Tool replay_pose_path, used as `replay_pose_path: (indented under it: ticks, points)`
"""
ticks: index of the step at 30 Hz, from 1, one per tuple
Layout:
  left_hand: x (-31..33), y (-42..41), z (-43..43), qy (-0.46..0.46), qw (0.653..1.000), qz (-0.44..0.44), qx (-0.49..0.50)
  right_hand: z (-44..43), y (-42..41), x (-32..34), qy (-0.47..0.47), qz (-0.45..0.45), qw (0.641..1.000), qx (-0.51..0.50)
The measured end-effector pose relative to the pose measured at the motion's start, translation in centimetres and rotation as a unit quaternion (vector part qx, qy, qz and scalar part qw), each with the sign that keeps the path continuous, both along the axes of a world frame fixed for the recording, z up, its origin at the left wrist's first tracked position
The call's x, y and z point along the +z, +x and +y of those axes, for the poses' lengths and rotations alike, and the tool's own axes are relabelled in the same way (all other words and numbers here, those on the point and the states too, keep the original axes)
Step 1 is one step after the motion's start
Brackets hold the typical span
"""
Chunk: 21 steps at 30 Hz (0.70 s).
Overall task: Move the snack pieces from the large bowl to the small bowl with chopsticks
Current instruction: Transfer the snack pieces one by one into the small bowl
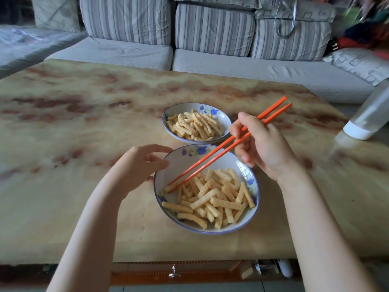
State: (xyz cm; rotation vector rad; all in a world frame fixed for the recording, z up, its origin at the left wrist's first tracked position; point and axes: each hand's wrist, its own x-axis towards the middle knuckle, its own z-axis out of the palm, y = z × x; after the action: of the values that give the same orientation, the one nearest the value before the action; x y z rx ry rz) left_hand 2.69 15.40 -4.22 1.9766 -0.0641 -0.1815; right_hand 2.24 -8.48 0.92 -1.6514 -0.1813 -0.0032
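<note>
The snack pieces (214,199) are pale yellow ridged sticks, like crinkle-cut fries, piled in the right and near part of the large bowl (179,157), white with a blue rim and blue flowers. More of them lie in the small bowl (223,118) just behind it on the table (84,123). The right hand (263,144) grips two orange chopsticks (227,148), tips nearly together on a stick at the pile's left edge. The left hand (139,167) holds the large bowl's left rim with curled fingers
</note>
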Motion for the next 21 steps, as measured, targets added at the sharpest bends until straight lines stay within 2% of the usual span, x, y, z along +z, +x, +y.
replay_pose_path:
  ticks: [9, 15, 18, 21]
  points:
    - [0.0, 0.0, -0.1, -0.005, 1.0, -0.006, -0.001, -1.1, 0.4, 0.4, 0.121, -0.026, 0.99, -0.06]
    - [-0.1, 0.0, -0.1, -0.011, 1.0, -0.004, -0.001, -1.4, 1.1, 0.2, 0.244, -0.063, 0.946, -0.205]
    - [-0.1, 0.1, -0.1, -0.01, 1.0, -0.003, 0.001, -1.6, 1.6, 0.0, 0.254, -0.068, 0.93, -0.259]
    - [-0.1, 0.1, -0.1, -0.007, 1.0, -0.003, 0.0, -1.5, 2.0, -0.4, 0.215, -0.063, 0.931, -0.289]
